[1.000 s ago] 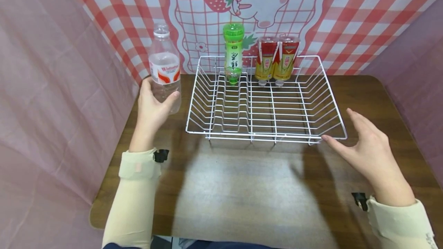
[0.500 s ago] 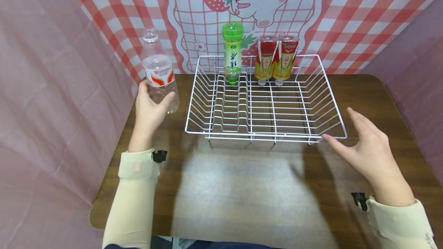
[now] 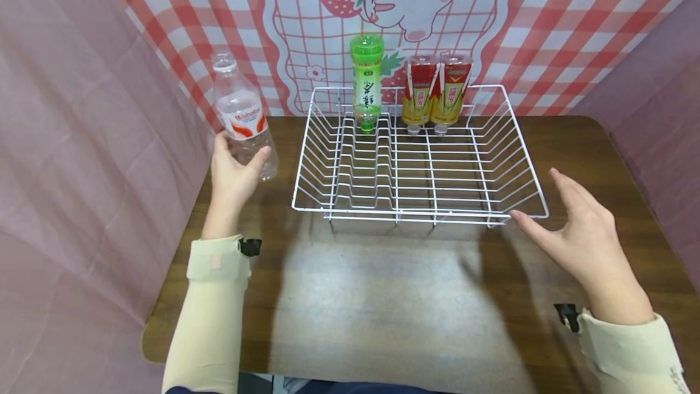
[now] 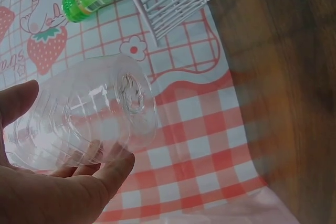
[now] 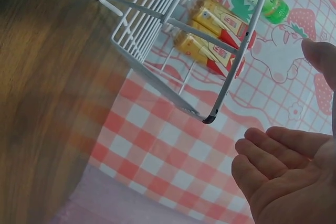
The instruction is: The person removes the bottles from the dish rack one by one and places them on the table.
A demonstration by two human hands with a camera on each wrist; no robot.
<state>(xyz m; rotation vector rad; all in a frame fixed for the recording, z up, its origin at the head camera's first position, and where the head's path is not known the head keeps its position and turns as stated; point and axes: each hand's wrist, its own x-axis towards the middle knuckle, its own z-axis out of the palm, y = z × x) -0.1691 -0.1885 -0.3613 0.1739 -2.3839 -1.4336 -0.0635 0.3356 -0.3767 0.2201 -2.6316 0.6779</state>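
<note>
Clear glossy plastic bottle [image 3: 243, 117], white-coated smooth wire rack [image 3: 454, 216], wood-grain table [image 3: 383, 297] with a sheen, matt cloth curtain [image 3: 98, 138].

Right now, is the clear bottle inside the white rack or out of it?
Out: the left hand holds the clear bottle beside the white rack, with a gap showing between them.

Small curtained nook, kitchen-like in its fittings

Pink curtains [image 3: 65, 138] flank a wood-grain bench [image 3: 383, 297], and a checked, strawberry-print cloth [image 3: 596, 11] hangs behind it. A white wire rack [image 3: 421, 214] holding bottles [image 3: 367, 87] lends the kitchen note; the wider room cannot be told.
</note>
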